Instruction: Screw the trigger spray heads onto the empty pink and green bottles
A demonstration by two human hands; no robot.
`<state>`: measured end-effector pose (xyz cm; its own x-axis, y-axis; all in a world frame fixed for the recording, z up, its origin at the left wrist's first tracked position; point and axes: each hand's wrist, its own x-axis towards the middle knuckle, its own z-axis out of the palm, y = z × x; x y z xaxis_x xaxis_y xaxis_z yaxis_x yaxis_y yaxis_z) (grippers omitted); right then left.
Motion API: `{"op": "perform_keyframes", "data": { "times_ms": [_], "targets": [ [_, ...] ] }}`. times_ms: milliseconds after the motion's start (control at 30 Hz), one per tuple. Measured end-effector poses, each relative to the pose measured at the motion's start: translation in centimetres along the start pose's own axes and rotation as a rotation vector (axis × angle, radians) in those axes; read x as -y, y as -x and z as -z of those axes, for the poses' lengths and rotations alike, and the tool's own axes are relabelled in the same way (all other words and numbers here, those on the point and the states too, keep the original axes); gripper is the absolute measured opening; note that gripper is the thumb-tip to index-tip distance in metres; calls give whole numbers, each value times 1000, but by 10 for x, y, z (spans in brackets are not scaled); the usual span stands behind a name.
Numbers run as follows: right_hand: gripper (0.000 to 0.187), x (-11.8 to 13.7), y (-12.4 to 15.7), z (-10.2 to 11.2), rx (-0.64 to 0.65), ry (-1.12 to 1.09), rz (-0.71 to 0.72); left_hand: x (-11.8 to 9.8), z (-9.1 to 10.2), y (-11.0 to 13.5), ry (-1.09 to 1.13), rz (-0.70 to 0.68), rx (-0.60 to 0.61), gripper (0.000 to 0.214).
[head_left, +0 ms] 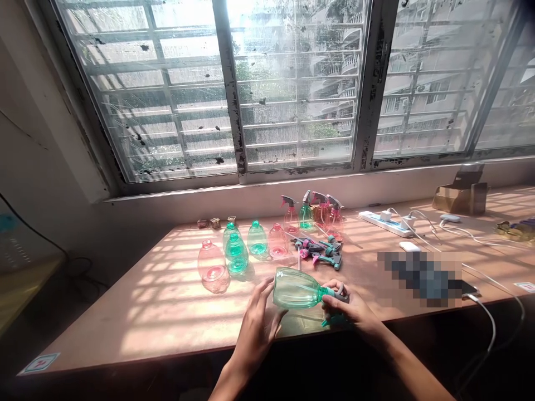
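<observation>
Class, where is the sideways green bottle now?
Head view, centre, near the table's front edge: the green bottle is held between the left hand at its base and the right hand at its neck.

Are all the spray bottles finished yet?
Not yet. Four bottles with sprayer tops stand at the back. The left hand and right hand hold a green bottle at its sprayer. Five topless bottles and loose sprayers are left.

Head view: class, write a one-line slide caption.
Left hand cups a sideways green bottle, right hand grips its trigger head; empty bottles and loose sprayers sit behind.
</observation>
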<state>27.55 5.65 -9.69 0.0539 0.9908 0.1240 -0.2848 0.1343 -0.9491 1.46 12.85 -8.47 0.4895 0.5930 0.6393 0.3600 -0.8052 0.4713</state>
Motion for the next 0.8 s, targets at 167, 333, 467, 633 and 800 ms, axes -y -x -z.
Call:
{"op": "perform_keyframes", "data": {
  "times_ms": [167,333,467,633,800],
  "targets": [
    [45,5,4,-4,-7,59,8,-4,2,-1,31,43,-4,43],
    [47,5,3,-4,-17,47,6,1,-1,-1,38,40,-24,36],
    [47,3,1,-4,-30,18,17,4,-3,0,5,9,-29,42],
    [50,7,4,-8,-54,20,20,2,-3,1,-14,5,-16,52],
    [52,9,7,-11,-52,57,-3,-1,0,1,-4,25,7,56]
  ]
}}
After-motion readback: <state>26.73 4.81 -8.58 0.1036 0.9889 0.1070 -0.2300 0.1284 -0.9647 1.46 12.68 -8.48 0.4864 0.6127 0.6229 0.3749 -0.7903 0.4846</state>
